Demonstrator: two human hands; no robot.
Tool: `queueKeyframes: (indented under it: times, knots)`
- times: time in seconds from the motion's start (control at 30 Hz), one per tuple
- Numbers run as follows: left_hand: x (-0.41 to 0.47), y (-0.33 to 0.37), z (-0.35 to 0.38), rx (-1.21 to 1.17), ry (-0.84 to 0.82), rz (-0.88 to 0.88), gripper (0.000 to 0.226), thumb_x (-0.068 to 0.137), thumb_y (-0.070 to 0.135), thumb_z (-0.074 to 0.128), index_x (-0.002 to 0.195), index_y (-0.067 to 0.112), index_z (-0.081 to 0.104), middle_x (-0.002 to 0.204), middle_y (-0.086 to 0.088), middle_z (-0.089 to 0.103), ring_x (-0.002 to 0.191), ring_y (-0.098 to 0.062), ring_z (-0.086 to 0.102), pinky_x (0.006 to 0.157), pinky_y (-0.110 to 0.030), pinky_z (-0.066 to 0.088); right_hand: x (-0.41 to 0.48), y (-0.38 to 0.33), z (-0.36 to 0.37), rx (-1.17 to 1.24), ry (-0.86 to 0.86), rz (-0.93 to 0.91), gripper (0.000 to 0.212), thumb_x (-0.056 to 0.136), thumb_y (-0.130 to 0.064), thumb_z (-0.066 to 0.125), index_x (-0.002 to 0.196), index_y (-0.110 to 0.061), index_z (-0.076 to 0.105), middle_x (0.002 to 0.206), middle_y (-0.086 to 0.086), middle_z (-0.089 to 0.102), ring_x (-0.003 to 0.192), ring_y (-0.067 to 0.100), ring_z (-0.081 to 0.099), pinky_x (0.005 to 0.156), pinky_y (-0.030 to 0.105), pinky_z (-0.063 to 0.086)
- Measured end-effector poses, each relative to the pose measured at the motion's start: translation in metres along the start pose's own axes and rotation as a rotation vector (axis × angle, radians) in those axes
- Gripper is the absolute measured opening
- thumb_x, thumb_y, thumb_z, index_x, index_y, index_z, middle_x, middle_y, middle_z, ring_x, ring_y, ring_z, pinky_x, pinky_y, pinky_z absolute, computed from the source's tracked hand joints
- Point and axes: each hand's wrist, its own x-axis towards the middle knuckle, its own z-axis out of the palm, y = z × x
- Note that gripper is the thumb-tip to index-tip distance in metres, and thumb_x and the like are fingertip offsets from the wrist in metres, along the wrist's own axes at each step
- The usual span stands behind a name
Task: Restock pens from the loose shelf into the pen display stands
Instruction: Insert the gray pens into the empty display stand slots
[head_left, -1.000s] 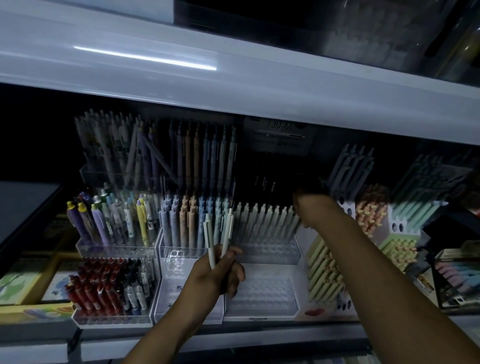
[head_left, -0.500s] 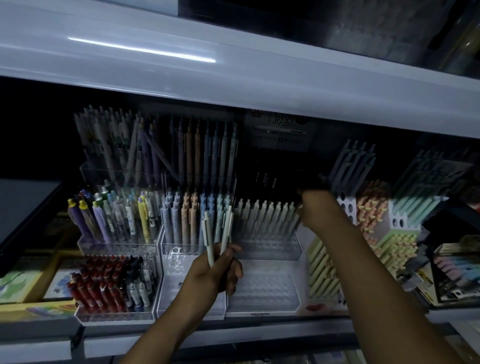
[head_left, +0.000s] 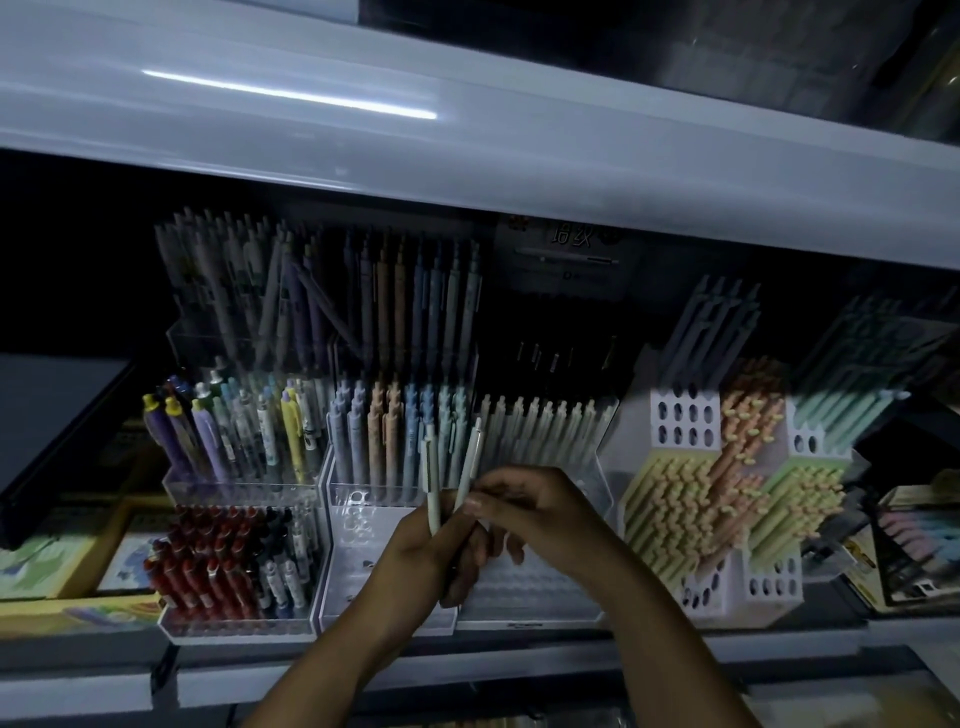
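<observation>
restocking partly done: left hand (head_left: 421, 553) grips two pale slim pens (head_left: 432, 486) upright; right hand (head_left: 524, 512) pinches one. clear tiered acrylic stand (head_left: 535, 582) below has its front rows unfilled.

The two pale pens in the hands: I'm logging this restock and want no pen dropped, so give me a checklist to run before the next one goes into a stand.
1. Left hand grips both pale pens: ok.
2. Right hand is on the right-hand pen, fingertips pinching it: ok.
3. Pens separated enough to pull one alone: ok, tops fan apart.
4. Free holes in the clear stand below the hands: ok, front rows look empty.
5. Matching pale pens stand in that stand's back row: ok.
6. Pen tips pointing down: cannot tell, hidden in the left hand.
</observation>
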Motion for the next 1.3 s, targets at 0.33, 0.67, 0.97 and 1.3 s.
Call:
queueKeyframes:
  times: [0.33, 0.67, 0.97, 1.3]
  knots:
    - [-0.008, 0.005, -0.002, 0.005, 0.002, -0.040, 0.035, 0.106, 0.028, 0.046, 0.084, 0.020, 0.072, 0.054, -0.006, 0.041, 0.044, -0.017, 0.028, 0.046, -0.025, 0.027, 0.008, 0.011, 0.016, 0.142, 0.164, -0.057, 0.015, 0.097, -0.018, 0.066, 0.086, -0.010, 0.071, 0.064, 0.001, 0.061, 0.058, 0.016, 0.054, 0.058, 0.034, 0.043]
    - [-0.023, 0.001, -0.018, -0.002, 0.044, -0.149, 0.017, 0.107, 0.020, 0.046, 0.094, 0.009, 0.045, 0.062, -0.003, 0.034, 0.047, -0.016, 0.022, 0.049, -0.033, 0.015, 0.041, 0.030, -0.007, -0.204, 0.687, -0.246, 0.021, 0.097, -0.020, 0.067, 0.078, -0.013, 0.061, 0.062, 0.001, 0.060, 0.057, 0.012, 0.060, 0.056, 0.029, 0.048]
    - [-0.027, 0.011, -0.017, -0.103, 0.017, -0.157, 0.029, 0.104, 0.035, 0.049, 0.095, 0.010, 0.039, 0.065, 0.000, 0.042, 0.050, -0.017, 0.019, 0.052, -0.035, 0.016, 0.063, 0.046, -0.001, -0.593, 0.634, -0.369, 0.029, 0.099, -0.020, 0.064, 0.078, -0.022, 0.044, 0.067, -0.006, 0.046, 0.060, 0.015, 0.050, 0.054, 0.031, 0.039]
    - [-0.030, 0.011, -0.012, 0.069, 0.040, -0.036, 0.028, 0.108, 0.026, 0.039, 0.090, 0.006, 0.043, 0.059, -0.013, 0.028, 0.046, -0.020, 0.019, 0.052, -0.038, 0.020, 0.067, 0.051, 0.008, -0.769, 0.525, -0.225, 0.017, 0.099, -0.020, 0.061, 0.089, -0.006, 0.063, 0.085, 0.011, 0.066, 0.077, 0.031, 0.062, 0.064, 0.031, 0.039]
